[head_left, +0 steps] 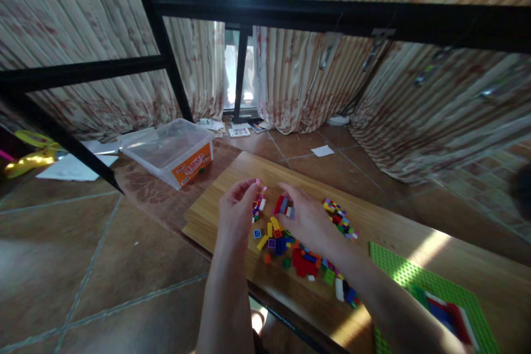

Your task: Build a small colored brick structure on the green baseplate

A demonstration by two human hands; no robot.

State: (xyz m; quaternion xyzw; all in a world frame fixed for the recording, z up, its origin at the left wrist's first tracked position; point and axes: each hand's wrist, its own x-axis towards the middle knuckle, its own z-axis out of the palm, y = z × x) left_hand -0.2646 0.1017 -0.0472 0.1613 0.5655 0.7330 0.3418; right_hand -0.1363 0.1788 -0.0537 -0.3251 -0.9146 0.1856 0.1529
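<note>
My left hand hovers over a wooden board, its fingertips pinched on a small pink brick. My right hand rests among a scatter of several small coloured bricks, fingers curled beside a red brick. A second cluster of bricks lies just right of that hand. A green baseplate with red, white and blue pieces built on it lies at the lower right.
A clear plastic tub with an orange label stands on the tiled floor beyond the board. A black metal frame crosses overhead, with striped curtains behind. Papers and cards lie near the window.
</note>
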